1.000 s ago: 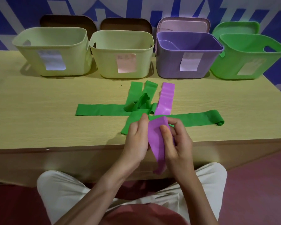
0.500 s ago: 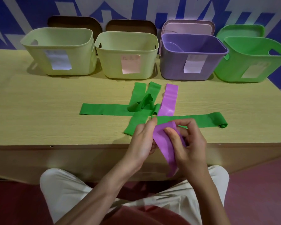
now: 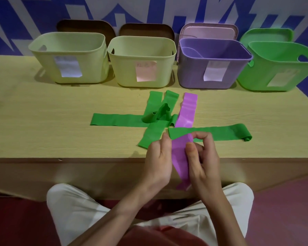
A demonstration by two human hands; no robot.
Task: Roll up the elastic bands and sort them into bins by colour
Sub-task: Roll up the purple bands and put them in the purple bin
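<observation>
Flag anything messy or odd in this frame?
The flat green elastic bands lie criss-crossed in a heap at table centre, one crumpled upward. The purple elastic band, held by left hand and right hand, runs under a green one. Far-right green plastic bin sits askew.

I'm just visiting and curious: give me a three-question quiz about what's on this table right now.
1. True or false: both hands hold the purple band.
2. How many bins stand along the back of the table?
3. The green band with a curled right end lies: A) inside the green bin; B) on the table; C) on the person's lap.

Key:
1. True: the left hand and right hand both pinch it.
2. Four.
3. B.
</observation>
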